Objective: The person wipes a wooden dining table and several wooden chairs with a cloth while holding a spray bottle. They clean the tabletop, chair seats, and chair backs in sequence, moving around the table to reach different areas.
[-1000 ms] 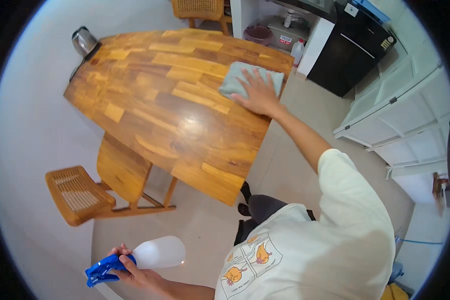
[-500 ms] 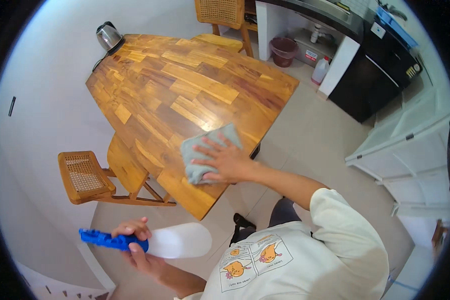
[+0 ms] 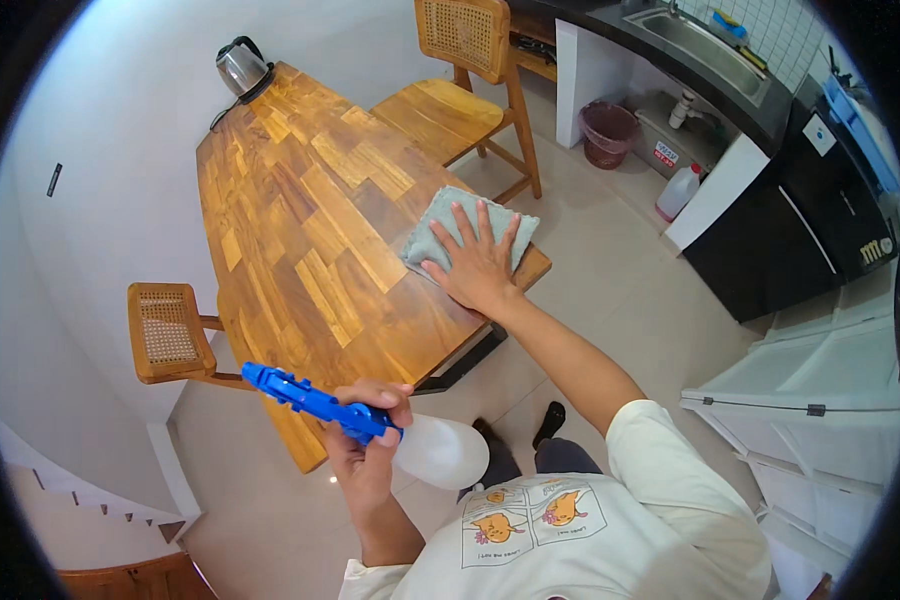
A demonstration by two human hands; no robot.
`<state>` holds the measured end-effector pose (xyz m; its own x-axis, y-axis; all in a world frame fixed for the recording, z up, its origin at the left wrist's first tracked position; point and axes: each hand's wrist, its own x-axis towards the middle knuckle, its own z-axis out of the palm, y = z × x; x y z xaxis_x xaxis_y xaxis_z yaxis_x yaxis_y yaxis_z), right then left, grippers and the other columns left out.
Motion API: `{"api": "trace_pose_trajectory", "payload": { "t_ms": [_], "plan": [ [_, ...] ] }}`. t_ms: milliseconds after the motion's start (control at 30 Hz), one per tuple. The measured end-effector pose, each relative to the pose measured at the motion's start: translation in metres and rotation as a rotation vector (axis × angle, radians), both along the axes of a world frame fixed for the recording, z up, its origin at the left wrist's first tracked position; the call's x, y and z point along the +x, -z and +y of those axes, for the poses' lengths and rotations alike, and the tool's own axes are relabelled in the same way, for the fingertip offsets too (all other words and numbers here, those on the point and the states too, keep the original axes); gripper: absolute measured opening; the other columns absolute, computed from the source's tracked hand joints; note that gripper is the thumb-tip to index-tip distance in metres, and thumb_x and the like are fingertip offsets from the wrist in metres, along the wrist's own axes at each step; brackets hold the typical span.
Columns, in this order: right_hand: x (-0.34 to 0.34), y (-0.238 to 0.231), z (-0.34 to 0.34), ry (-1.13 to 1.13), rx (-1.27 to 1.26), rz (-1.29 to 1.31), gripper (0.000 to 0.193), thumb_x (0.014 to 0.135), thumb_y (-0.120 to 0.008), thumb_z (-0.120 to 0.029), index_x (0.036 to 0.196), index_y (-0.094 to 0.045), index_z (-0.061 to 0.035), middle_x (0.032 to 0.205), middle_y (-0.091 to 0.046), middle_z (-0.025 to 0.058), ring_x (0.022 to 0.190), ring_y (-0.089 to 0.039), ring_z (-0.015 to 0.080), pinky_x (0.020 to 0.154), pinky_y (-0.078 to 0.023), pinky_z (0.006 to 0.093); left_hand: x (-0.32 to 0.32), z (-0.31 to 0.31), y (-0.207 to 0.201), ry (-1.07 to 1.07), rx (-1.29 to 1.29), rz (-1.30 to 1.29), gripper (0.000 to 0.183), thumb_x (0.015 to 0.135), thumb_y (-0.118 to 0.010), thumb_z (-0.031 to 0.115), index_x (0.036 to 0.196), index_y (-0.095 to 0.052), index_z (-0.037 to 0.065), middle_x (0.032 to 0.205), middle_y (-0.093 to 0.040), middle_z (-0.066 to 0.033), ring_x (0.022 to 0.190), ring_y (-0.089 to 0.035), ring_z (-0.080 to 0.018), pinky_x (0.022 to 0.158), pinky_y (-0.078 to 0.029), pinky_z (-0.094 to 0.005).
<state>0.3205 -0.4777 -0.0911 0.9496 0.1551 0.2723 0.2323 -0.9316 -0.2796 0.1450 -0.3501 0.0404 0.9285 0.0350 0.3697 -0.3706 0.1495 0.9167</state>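
Note:
My right hand (image 3: 480, 275) lies palm down on a grey-green cloth (image 3: 436, 222), fingers spread. The cloth rests flat near the right edge of a wooden table (image 3: 280, 240), close to its near corner. In my left hand (image 3: 362, 470) is a spray bottle (image 3: 442, 452) with a blue trigger head and a whitish body. My fingers wrap round its neck and trigger. The bottle is held tilted in front of my body, its nozzle end in front of the table's near left part.
A kettle (image 3: 243, 68) stands at the table's far end. Wooden cane-backed chairs are at the left (image 3: 170, 332) and far right side (image 3: 450, 115). Beyond are a bin (image 3: 608, 135), a jug (image 3: 678, 192), a sink (image 3: 705, 55) and a black fridge (image 3: 770, 245).
My right hand and the cloth have moved across the tabletop to its right edge. The left hand has carried the spray bottle up and right. The view has shifted, and my body stands differently.

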Motion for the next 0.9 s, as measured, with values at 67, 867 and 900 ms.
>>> {"api": "trace_pose_trajectory", "payload": {
  "t_ms": [67,867,900],
  "plan": [
    [0.009,-0.001,0.001,-0.017,0.019,0.032,0.059,0.084,-0.039,-0.054,0.134,-0.035,-0.0236,0.145,-0.016,0.0098,0.133,-0.005,0.0373,0.094,-0.002,0.0711,0.008,-0.014,0.002,-0.014,0.024,0.049,0.026,0.079,-0.061,0.017,0.096,-0.049,0.001,0.078,-0.051,-0.0074,0.071,-0.05,-0.0159,0.086,-0.041,-0.0383],
    [0.12,0.024,-0.045,-0.812,0.159,-0.077,0.056,0.082,-0.041,-0.046,0.131,-0.041,-0.0202,0.144,-0.018,0.0149,0.133,-0.008,0.0404,0.097,-0.009,0.067,0.223,-0.17,0.015,-0.171,-0.076,0.066,0.035,0.079,-0.062,0.032,0.092,-0.046,0.004,0.07,-0.045,-0.0042,0.065,-0.045,-0.0161,0.077,-0.039,-0.0365],
    [0.124,0.021,-0.051,-0.872,0.172,-0.032,0.056,0.082,-0.041,-0.046,0.131,-0.041,-0.0198,0.144,-0.019,0.0148,0.133,-0.008,0.0401,0.097,-0.007,0.0672,0.228,-0.176,0.016,-0.179,-0.048,0.065,0.035,0.079,-0.061,0.032,0.092,-0.045,0.004,0.069,-0.045,-0.0043,0.065,-0.045,-0.0161,0.076,-0.039,-0.0366]
  ]
}}
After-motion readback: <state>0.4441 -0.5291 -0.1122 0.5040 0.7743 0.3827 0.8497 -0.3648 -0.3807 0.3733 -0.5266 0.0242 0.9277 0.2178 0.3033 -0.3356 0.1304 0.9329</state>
